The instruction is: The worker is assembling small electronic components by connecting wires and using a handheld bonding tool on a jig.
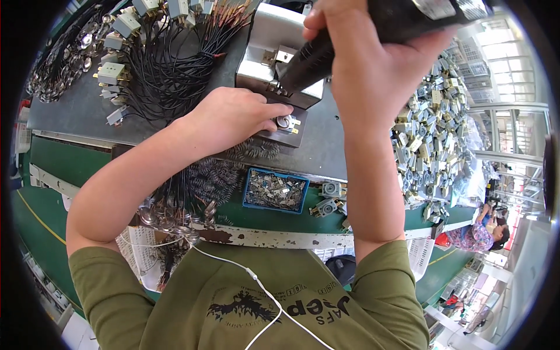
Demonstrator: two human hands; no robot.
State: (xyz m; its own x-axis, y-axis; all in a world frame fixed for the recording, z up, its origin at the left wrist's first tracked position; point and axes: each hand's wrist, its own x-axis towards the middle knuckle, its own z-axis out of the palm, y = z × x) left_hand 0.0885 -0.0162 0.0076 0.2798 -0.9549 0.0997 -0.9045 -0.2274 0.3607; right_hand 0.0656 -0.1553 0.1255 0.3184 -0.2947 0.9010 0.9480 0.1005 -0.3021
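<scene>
My right hand (373, 64) grips a black powered screwdriver (326, 52) that slants down to a grey metal fixture (274, 52) on the bench. Its tip meets the fixture just above a small round metal part (284, 122) seated in the fixture's front block. My left hand (233, 116) lies on the bench beside that block, fingertips pinching the round part and steadying it.
Bundles of black wired assemblies (163, 64) with grey connectors fill the far left. A blue tray (275, 190) of small metal pieces and a heap of coil springs (216, 175) sit near the front edge. Grey plastic housings (431, 128) pile up at right. Another person (484, 233) sits far right.
</scene>
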